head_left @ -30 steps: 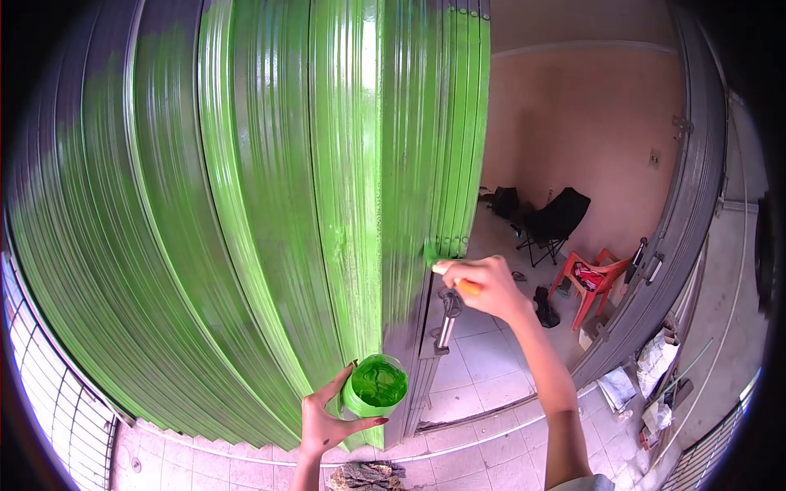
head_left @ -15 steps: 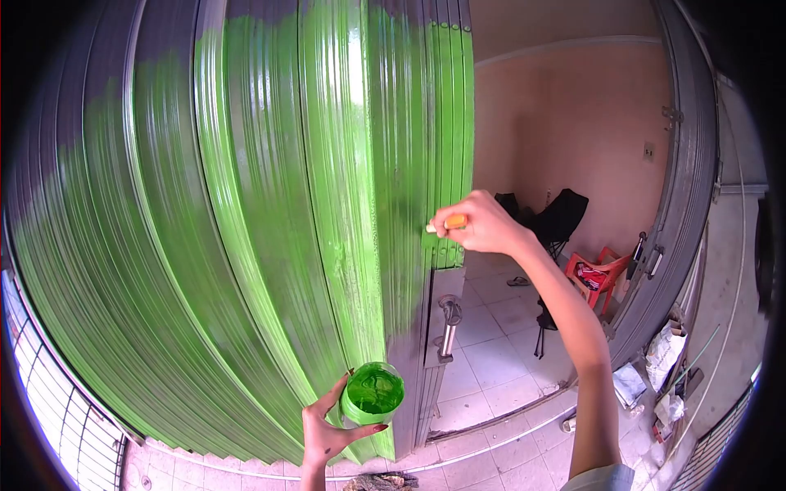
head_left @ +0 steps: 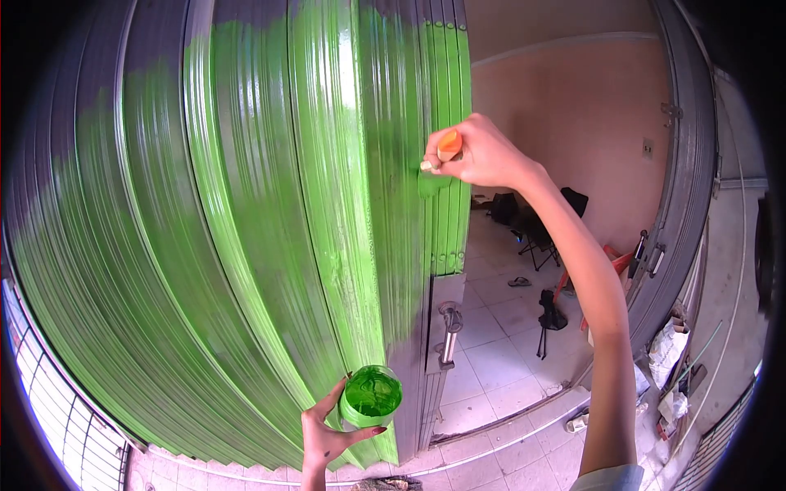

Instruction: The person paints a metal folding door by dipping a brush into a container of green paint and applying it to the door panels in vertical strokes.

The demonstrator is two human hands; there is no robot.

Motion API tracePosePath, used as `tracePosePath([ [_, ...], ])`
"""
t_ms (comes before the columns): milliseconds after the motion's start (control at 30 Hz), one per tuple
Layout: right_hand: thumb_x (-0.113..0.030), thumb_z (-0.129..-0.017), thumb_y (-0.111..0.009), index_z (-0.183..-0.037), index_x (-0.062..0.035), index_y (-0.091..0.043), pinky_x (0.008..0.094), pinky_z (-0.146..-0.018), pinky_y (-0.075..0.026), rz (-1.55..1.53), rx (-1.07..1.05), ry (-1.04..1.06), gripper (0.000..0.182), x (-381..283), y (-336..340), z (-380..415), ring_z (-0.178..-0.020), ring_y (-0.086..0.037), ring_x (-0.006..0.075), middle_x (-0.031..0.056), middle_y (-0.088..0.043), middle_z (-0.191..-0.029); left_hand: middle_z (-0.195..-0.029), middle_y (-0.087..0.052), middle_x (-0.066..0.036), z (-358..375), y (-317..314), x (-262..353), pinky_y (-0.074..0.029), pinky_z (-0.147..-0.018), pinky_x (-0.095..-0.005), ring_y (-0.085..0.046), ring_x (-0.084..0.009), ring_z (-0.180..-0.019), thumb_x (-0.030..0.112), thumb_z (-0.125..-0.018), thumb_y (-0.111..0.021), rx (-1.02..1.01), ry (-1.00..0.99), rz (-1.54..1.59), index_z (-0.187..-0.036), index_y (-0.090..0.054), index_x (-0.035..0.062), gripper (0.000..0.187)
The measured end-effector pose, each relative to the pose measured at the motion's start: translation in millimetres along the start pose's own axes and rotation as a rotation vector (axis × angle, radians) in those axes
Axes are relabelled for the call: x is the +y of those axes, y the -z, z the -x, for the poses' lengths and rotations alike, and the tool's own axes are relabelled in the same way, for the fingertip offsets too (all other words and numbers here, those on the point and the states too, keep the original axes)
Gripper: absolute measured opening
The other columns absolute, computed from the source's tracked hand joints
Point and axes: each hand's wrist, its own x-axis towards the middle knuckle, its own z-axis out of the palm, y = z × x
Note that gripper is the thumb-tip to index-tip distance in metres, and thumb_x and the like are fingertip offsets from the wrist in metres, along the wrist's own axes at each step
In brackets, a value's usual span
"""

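Note:
My left hand point(head_left: 326, 434) is wrapped round a tub of green paint point(head_left: 373, 394), held low in front of the folding metal door point(head_left: 254, 237). In my right hand point(head_left: 475, 151) is a paintbrush point(head_left: 449, 146), its orange handle pointing back at me. The green bristles rest against the door's narrow edge strips, at the side of the opening. Bright green covers much of the door, patchy in places, with grey-purple metal along the top and around the handle point(head_left: 449, 335).
Past the doorway are a tiled floor point(head_left: 491, 360), a black folding chair point(head_left: 536, 225), a sandal point(head_left: 519, 281) and part of a red chair point(head_left: 618, 260). Bags point(head_left: 667, 352) lie at the right by the wall. A dark cloth point(head_left: 386, 484) is on the ground below.
My right hand has moved the paintbrush upward along the door's edge strips. My left hand holds the paint tub in nearly the same place.

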Motion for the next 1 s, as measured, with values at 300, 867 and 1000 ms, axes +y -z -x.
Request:
tracePosePath([
  [300,-0.003,-0.079,-0.073,-0.078,-0.003,-0.065,0.0238,-0.078,-0.052,0.218,0.484,0.279,0.008,10,86,-74,-0.081,-0.068,0.0118,0.0027,-0.071,-0.079,-0.117,-0.066,-0.018,-5,-2,0,-0.046,-0.102,-0.036,-0.063,-0.0218,-0.112,0.03,-0.054,-0.094,-0.001,-0.002,-0.005,-0.126,-0.055,-0.0101,0.09],
  [867,-0.002,-0.084,-0.072,-0.08,0.0028,-0.061,0.0279,-0.08,-0.053,-0.556,1.134,-0.141,0.013,9,-97,31,-0.097,-0.068,0.0179,0.0127,-0.072,-0.096,-0.116,-0.067,-0.016,-4,-20,10,-0.048,-0.099,-0.0347,-0.065,-0.0197,-0.108,0.036,-0.053,-0.094,-0.075,-0.03,-0.019,-0.128,-0.056,-0.0061,0.094],
  [1000,0.003,-0.084,-0.068,-0.079,0.0019,-0.058,0.028,-0.08,-0.054,-0.562,0.971,-0.178,0.012,-7,-113,75,-0.099,-0.068,0.0188,0.0116,-0.072,-0.092,-0.116,-0.067,-0.016,-1,-18,12,-0.048,-0.099,-0.0349,-0.065,-0.0199,-0.108,0.035,-0.054,-0.094,-0.079,-0.007,-0.019,-0.128,-0.055,-0.0059,0.094],
])
